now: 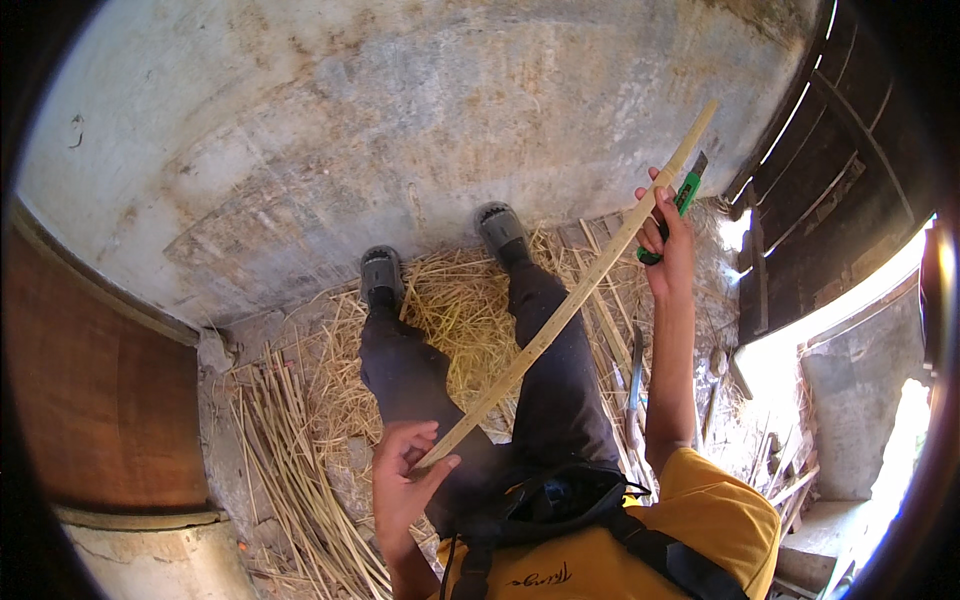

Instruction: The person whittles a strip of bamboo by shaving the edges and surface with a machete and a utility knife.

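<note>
A long, pale bamboo strip (pixel 560 322) slants across my legs, its far end up near the wall. My left hand (pixel 400 485) pinches the near end between thumb and fingers, just above my lap. Higher up and to the right, my right hand (pixel 674 240) grips a green utility knife (pixel 688 191), its dark blade extended and pointing away from me. The strip passes against the fingers of that same hand, beside the knife. Part of the knife's handle is hidden by the fingers.
Pale shavings (pixel 455 325) litter the floor between my grey shoes (pixel 380 270). A bundle of thin strips (pixel 300 465) lies at left, by a brown panel (pixel 100 370). A stained wall (pixel 400 130) rises ahead. A long dark blade (pixel 636 372) lies right of my leg, amid more strips.
</note>
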Tool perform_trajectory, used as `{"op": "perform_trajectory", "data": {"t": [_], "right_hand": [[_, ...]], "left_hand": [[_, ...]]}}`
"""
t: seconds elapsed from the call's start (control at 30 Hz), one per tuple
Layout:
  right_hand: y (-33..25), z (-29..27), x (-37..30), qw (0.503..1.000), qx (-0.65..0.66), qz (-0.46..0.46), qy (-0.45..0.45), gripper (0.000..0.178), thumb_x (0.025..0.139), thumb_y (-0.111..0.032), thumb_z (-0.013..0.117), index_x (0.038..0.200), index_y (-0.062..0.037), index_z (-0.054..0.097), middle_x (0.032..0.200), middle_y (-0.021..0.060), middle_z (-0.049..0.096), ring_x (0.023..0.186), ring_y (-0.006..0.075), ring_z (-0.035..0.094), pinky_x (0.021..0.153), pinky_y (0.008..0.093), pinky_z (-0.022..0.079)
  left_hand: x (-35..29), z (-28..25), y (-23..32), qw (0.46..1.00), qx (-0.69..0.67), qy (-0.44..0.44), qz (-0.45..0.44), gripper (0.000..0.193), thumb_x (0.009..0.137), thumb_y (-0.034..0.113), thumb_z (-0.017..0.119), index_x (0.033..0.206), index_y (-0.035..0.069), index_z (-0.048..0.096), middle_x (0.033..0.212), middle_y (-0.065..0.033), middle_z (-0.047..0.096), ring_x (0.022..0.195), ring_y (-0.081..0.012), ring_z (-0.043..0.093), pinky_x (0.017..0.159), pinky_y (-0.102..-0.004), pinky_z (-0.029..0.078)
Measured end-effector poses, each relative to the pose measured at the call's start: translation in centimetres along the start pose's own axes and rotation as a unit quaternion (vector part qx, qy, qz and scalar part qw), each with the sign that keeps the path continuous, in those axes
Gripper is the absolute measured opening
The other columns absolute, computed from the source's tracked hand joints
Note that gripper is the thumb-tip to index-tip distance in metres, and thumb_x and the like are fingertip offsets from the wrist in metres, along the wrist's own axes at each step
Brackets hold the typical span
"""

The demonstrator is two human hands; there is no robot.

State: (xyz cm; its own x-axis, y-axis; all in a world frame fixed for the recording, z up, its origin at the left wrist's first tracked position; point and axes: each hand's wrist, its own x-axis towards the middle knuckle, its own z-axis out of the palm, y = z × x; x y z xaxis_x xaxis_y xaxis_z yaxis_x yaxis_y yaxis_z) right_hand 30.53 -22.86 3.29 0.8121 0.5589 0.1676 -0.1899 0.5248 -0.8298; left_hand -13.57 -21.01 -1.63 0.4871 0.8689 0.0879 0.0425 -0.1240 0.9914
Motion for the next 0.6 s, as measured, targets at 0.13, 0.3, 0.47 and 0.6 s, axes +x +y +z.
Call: {"op": "perform_trajectory", "data": {"t": [0.13,0.3,0.47,0.6], "right_hand": [[0.1,0.2,0.0,1.000,0.008,0.002,-0.003,0.047,0.104,-0.019,0.064,0.147,-0.0031,0.055,0.111,0.0108,0.072,0.052,0.0019,0.034,0.050,0.0195,0.029],[-0.1,1.7,-0.4,0.998,0.055,0.014,-0.018,0.046,0.103,-0.016,0.062,0.146,0.0004,0.054,0.112,0.0158,0.072,0.052,0.0017,0.036,0.050,0.0198,0.030],[-1.5,4.5,-1.3,0.995,0.074,0.017,-0.063,0.047,0.103,-0.016,0.063,0.146,0.0013,0.053,0.113,0.0195,0.072,0.053,0.0009,0.037,0.049,0.0197,0.030],[-2.3,7.5,-1.9,0.988,0.085,0.029,-0.128,0.047,0.101,-0.016,0.066,0.144,-0.0004,0.055,0.112,0.0171,0.074,0.053,0.0002,0.036,0.049,0.0185,0.029]], "left_hand": [[0.4,0.1,0.7,0.992,0.021,-0.087,-0.083,0.045,0.086,-0.004,0.082,0.126,0.004,0.064,0.106,-0.0024,0.065,0.092,-0.0089,0.065,0.079,-0.0237,0.054],[1.2,-0.5,-0.3,0.974,0.063,-0.206,-0.068,0.040,0.092,0.004,0.079,0.129,0.003,0.065,0.107,-0.0054,0.072,0.088,-0.0114,0.068,0.071,-0.0263,0.054],[3.0,-0.3,1.4,0.964,0.178,-0.197,0.019,0.045,0.096,0.011,0.077,0.138,0.004,0.061,0.119,-0.0118,0.073,0.105,-0.0207,0.071,0.090,-0.0355,0.057],[4.9,0.6,3.3,0.969,0.174,-0.152,0.092,0.054,0.095,0.012,0.076,0.145,0.005,0.056,0.127,-0.0141,0.071,0.114,-0.0255,0.069,0.096,-0.0383,0.055]]}}
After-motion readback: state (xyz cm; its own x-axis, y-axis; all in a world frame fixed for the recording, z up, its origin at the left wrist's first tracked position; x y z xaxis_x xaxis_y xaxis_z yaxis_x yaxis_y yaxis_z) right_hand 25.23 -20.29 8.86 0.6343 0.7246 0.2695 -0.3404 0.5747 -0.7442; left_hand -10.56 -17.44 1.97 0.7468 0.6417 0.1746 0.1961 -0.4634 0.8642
